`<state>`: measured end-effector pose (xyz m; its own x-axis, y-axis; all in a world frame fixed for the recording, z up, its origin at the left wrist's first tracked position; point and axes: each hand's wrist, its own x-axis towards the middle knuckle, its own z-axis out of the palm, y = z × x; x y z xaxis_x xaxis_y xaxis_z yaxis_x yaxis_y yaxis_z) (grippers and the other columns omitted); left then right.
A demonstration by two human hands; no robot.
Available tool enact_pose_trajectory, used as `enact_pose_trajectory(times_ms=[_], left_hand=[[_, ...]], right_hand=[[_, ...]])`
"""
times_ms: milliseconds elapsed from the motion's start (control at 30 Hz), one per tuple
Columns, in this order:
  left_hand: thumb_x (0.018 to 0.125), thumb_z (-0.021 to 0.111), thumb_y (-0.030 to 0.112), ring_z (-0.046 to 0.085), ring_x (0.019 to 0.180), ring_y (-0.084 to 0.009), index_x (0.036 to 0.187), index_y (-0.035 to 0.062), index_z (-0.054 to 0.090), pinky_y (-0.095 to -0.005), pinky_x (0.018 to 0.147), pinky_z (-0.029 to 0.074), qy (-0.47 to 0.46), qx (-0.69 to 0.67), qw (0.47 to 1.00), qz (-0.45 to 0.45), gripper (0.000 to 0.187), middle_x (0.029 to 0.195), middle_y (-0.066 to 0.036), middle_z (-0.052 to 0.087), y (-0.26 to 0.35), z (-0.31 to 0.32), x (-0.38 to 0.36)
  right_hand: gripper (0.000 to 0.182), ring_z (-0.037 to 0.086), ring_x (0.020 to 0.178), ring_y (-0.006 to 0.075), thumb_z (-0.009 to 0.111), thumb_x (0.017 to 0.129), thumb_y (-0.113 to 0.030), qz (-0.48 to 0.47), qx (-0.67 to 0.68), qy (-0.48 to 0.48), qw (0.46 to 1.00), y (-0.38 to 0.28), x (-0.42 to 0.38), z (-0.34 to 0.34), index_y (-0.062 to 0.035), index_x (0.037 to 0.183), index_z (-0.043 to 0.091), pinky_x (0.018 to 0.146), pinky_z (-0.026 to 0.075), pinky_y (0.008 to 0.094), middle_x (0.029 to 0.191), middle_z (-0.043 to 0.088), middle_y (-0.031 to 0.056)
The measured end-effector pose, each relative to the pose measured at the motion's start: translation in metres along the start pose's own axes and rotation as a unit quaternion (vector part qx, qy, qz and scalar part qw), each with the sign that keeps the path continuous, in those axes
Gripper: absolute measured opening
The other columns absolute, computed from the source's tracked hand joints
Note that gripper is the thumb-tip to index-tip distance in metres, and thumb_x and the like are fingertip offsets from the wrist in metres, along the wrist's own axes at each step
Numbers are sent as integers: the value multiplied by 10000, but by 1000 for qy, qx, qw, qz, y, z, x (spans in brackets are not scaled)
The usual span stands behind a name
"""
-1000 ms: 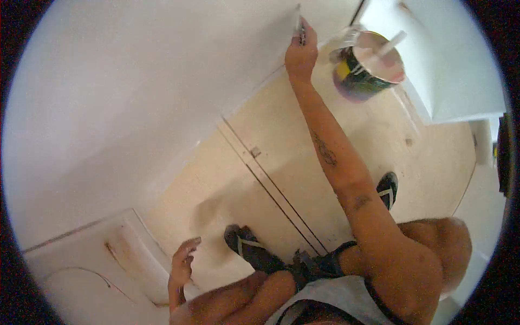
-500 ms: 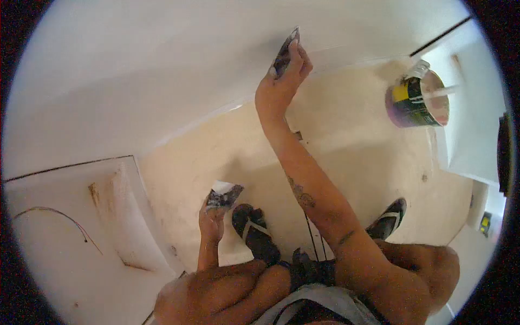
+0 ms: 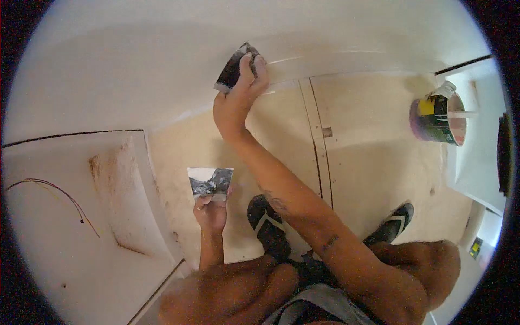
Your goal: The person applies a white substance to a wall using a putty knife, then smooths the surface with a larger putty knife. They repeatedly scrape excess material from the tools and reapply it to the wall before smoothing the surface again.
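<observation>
**Two putty knives at the foot of a white wall**

At the far left a white panel (image 3: pixel 65 227) lies low against the floor, marked with rusty brown streaks and a thin dark red line that curls across it. Its right edge meets the pale, dusty floor (image 3: pixel 374 162).

Just right of that panel, near the person's knees, the left hand (image 3: pixel 211 211) is raised with its fingers closed around the base of a wide putty knife (image 3: pixel 210 181). The blade stands up above the hand, smeared with white and grey compound, and it touches nothing but the hand.

Further right and farther away, the right arm reaches out long to the white wall (image 3: pixel 162 65). The right hand (image 3: pixel 235 103) grips a second, darker blade (image 3: pixel 234 67), fingers wrapped over its back and pressing it flat against the wall near the bottom, just above where the wall meets the floor. A faint pale streak runs off to the right from the blade along the wall.

Below the arm, a foot in a black sandal (image 3: pixel 268 225) rests on the floor, and a second sandal (image 3: pixel 391 225) shows further right beside the bent knee. Two thin dark seams run across the floor between them, toward the wall.

At the far right, well apart from both hands, a tub of compound (image 3: pixel 436 119) with a yellow and dark label stands on the floor beside a white corner, a pale stick resting in it.
</observation>
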<state>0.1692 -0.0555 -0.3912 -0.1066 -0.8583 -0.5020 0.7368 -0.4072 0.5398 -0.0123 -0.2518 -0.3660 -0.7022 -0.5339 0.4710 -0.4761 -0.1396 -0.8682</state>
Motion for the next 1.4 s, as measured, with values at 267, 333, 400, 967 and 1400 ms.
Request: enact_pose_trajectory(times_ms=[267, 333, 400, 967, 1400], left_hand=[[879, 580, 247, 592, 1142, -316, 1275, 108, 555, -565, 929, 497, 76, -104, 991, 40, 421, 1265, -83, 616, 11, -17, 15], [942, 536, 323, 623, 1057, -261, 1213, 133, 587, -514, 817, 547, -28, -110, 994, 8, 335, 1211, -59, 641, 23, -7, 20], [952, 522, 321, 630, 1003, -232, 1182, 122, 594, -469, 763, 551, -17, -86, 996, -14, 313, 1163, -60, 652, 30, 4, 31], [963, 511, 301, 522, 1228, -354, 1397, -20, 380, -471, 1034, 433, -234, 234, 935, 130, 555, 1331, -204, 517, -14, 188, 30], [704, 539, -153, 464, 1303, -375, 1217, 196, 656, -464, 1049, 414, -432, 770, 355, 307, 632, 1348, -150, 526, -15, 241, 25]], right_hand=[[850, 294, 1320, 439, 586, 646, 175, -41, -25, -112, 993, 14, -55, 31, -47, 1437, 366, 1107, 253, 499, 1410, 309, 241], [776, 380, 1278, 408, 570, 683, 172, 23, -8, -188, 982, -5, -56, -2, -71, 1406, 430, 1078, 317, 477, 1361, 409, 205], [643, 453, 1221, 382, 591, 735, 128, 33, 182, -286, 940, -6, -48, -39, -77, 1340, 513, 1044, 366, 464, 1274, 500, 167], [362, 578, 1102, 295, 604, 862, -55, 388, 354, -139, 840, 31, 26, -245, -36, 1219, 549, 996, 454, 437, 1193, 581, 136], [245, 654, 770, 204, 666, 819, -220, 520, 314, -126, 784, 19, 45, -298, -64, 1008, 646, 740, 546, 338, 863, 664, 57]])
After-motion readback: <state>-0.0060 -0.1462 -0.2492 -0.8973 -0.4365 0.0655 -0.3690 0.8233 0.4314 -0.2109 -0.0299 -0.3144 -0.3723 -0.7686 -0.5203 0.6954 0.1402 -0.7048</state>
